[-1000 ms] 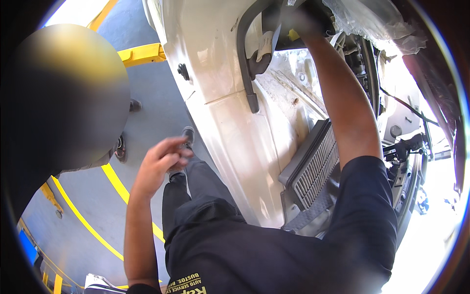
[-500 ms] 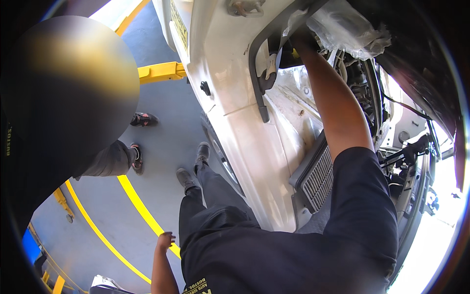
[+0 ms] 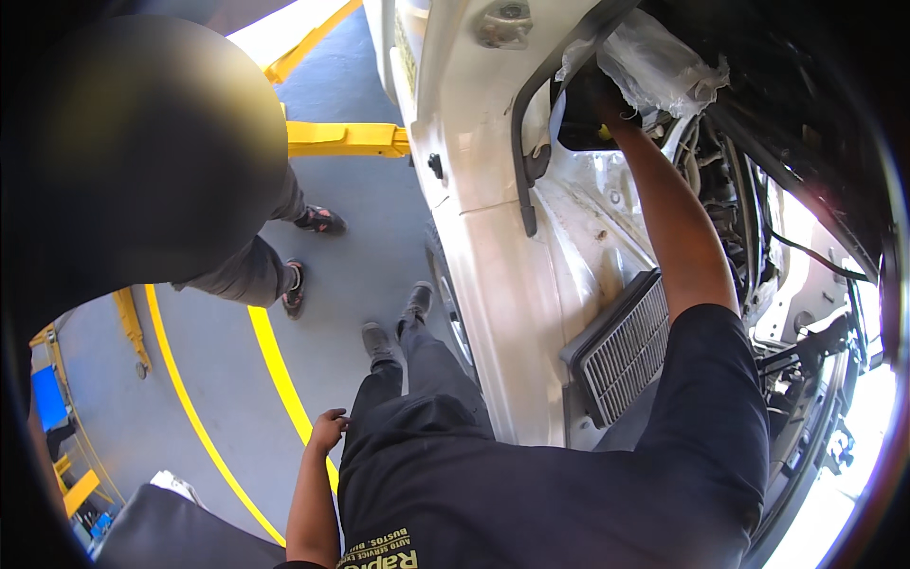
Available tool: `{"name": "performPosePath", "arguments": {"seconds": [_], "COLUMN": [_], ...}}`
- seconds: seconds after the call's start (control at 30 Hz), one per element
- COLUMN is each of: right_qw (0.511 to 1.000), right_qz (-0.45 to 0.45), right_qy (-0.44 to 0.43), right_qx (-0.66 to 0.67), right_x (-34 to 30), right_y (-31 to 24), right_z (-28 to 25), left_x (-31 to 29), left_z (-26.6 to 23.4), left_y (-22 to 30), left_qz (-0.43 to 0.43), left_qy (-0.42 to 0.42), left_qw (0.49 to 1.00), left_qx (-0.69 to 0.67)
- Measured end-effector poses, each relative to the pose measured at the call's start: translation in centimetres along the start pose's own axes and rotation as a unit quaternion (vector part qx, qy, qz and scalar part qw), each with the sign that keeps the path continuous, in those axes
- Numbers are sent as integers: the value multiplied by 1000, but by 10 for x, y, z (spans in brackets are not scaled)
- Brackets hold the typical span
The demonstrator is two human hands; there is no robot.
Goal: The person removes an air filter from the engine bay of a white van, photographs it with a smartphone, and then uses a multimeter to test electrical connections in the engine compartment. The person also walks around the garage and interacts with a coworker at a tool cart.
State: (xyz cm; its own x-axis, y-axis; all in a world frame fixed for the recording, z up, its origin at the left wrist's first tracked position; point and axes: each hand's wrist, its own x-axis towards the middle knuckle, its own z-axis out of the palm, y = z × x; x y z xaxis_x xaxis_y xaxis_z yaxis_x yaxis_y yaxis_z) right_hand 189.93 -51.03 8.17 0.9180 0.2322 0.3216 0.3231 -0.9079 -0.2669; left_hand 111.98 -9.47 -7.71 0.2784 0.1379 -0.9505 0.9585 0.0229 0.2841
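Bare right hand (image 3: 605, 97): is sitting in deep shadow at a black, box-like housing (image 3: 576, 135); whether it is gripping anything, I cannot tell.
Bare left hand (image 3: 328, 431): is hanging beside the dark trousers (image 3: 370, 408), loosely curling, visibly holding nothing, perhaps because 1 hand is sufficing.
Housing: is lying just inside the glossy white metal fender (image 3: 493, 303); its lower edge is running roughly sideways, but hand and shadow are hiding its facing and long axis.
Black-framed, pleated grey rectangular panel (image 3: 621, 356): is leaning inside the fender, probably for support, its upper-left edge slanting up rightward.
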Motion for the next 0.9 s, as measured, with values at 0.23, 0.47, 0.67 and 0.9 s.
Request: {"name": "performPosePath", "arguments": {"seconds": [0.23, 0.47, 0.67, 0.9], "right_qw": [1000, 999, 999, 997], "right_qz": [-9, 1, -7, 0], "right_qy": [-3, -14, 0, -2], "right_qx": [26, 52, 51, 83], "right_x": [3, 5, 5, 5], "right_y": [10, 13, 21, 18], "right_z": [0, -3, 18, 21], "left_x": [-16, -37, -58, -79], "left_z": [-19, -6, 0, 5], "left_y": [-51, -58, -79, -96], "left_qz": [2, 20, -25, -75], "left_qy": [47, 86, 43, 62], "left_qw": [999, 996, 998, 993], "left_qx": [-10, -7, -47, -67]}}
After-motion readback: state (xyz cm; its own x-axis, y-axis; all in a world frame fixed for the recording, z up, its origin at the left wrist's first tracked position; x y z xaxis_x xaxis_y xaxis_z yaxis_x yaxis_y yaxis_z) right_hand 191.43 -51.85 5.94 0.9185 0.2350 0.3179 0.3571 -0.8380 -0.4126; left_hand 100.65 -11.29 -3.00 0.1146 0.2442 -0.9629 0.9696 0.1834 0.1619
